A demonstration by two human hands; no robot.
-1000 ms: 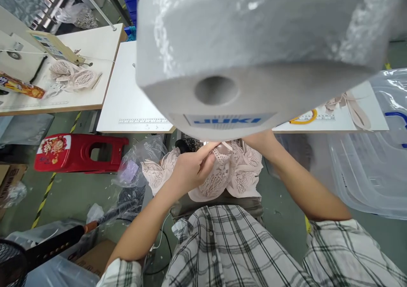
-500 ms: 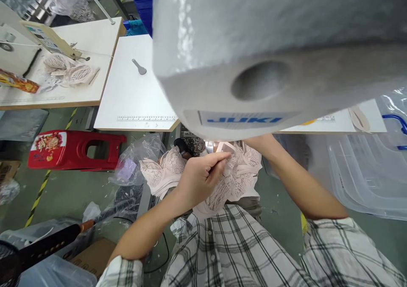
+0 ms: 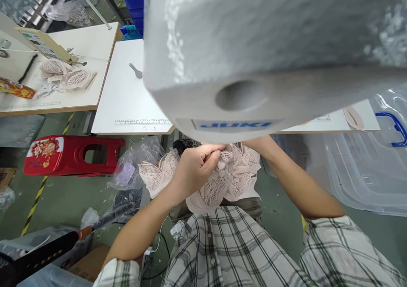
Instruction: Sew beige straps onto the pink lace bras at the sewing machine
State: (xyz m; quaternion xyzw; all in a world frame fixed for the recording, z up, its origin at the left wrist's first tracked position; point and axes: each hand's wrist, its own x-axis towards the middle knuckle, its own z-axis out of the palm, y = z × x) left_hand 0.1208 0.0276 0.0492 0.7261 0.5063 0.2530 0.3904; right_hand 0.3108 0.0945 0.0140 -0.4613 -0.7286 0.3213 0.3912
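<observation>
Low beneath the grey head of a JUKI sewing machine [image 3: 254, 58], a person in a plaid shirt [image 3: 219, 244] handles pale pink lace [image 3: 211, 189] that lies over the lap and reaches up to the machine's lower edge. The left hand [image 3: 193, 168] is drawn in narrow, thumb and bent fingers pinching the lace's upper part; the right hand [image 3: 260, 143] disappears under the machine head, its fingers hidden, so whether it grips or lies flat cannot be told. The likeliest trouble is a misplaced fold: the lace sits in overlapping, openwork layers, and a lower one could creep or bunch unseen behind that bulky head. The portion on the lap, with little visible support, could drag and twist the edge out of the pinch, while fingers working close under the machine could be nipped. By count, there are two hands, one machine head overhead, one red stool [image 3: 76, 155] on the floor, one grey spoon-shaped tool [image 3: 135, 71] on the white table [image 3: 121, 92] and, on the neighbouring table [image 3: 95, 41], one control panel [image 3: 46, 45], one orange packet [image 3: 15, 87] and one lace heap [image 3: 68, 75]. A further lace portion [image 3: 155, 176] rests beside the left wrist; whether it is a separate piece is unclear.
</observation>
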